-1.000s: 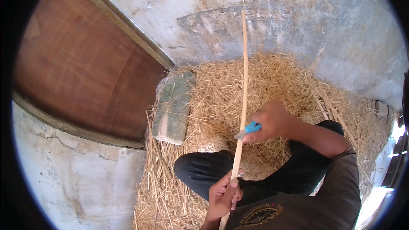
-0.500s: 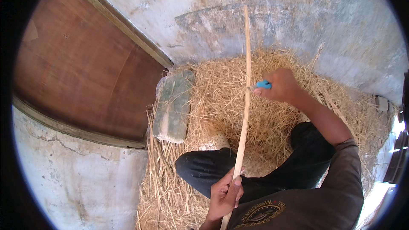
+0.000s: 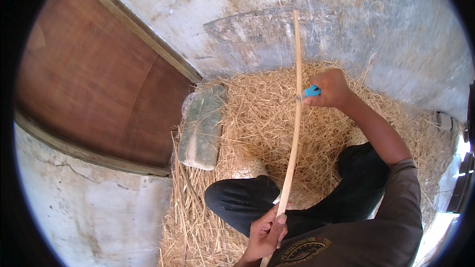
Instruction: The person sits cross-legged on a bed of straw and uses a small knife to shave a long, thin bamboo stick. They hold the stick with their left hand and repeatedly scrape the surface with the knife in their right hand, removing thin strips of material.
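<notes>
A long, pale strip of split wood or bamboo (image 3: 293, 153) runs from my lap up past my knees toward the far wall, bowed slightly. My left hand (image 3: 267, 232) is closed around its near end, thumb lying along the top. Farther out, my right hand (image 3: 330, 89) grips a blue-handled knife (image 3: 311, 91), probably a cutter; its short blade meets the strip's right edge. Most of the handle is hidden in my fist.
Loose straw-like shavings (image 3: 262, 118) cover the floor around my crossed legs. A grey-green wrapped block (image 3: 202, 127) lies left of them, near a brown wooden panel (image 3: 99, 79). A stained plaster wall (image 3: 346, 15) closes off the far side. Longer strips (image 3: 190, 193) lie at left.
The strip's far end has swung a little to the right. My right hand and the knife have shifted slightly right along with it; my left hand keeps its grip, slightly lower.
</notes>
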Tool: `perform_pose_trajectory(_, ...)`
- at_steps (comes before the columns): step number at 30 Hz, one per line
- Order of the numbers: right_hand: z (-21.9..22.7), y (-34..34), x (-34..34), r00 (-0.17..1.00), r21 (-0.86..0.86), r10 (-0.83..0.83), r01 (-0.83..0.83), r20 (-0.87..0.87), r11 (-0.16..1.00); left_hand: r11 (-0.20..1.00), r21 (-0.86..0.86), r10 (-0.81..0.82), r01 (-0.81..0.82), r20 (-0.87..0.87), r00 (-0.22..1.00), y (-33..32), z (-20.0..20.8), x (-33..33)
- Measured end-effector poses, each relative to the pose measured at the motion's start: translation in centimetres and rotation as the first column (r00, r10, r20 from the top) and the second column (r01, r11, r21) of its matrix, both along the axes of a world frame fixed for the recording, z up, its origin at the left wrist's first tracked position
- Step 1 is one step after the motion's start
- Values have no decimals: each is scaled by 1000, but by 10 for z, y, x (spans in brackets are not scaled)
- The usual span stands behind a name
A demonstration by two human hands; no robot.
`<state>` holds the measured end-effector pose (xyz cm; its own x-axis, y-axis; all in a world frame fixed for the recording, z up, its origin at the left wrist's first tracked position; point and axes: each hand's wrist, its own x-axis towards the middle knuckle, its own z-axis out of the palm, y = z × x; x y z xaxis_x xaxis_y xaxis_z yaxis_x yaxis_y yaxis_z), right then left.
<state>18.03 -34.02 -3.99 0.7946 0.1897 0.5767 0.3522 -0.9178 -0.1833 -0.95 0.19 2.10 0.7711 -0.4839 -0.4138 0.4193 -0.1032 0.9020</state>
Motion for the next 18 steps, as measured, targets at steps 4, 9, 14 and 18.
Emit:
perform_pose_trajectory(4,-1,-2,5,999,23,34,-34,-3,999,999,-38,-17,17,9,1000,5,-10,2)
perform_pose_trajectory(9,-15,-17,29,966,99,-258,257,2,961,999,-53,-10,10,-11,1000,7,-9,-5)
perform_pose_trajectory(14,0,-45,26,947,-25,-301,300,-115,954,999,-39,-32,32,-3,999,5,-12,-11)
perform_pose_trajectory(18,-3,-47,25,953,-94,-283,274,-105,957,999,-34,-39,37,-40,998,10,-11,-16)
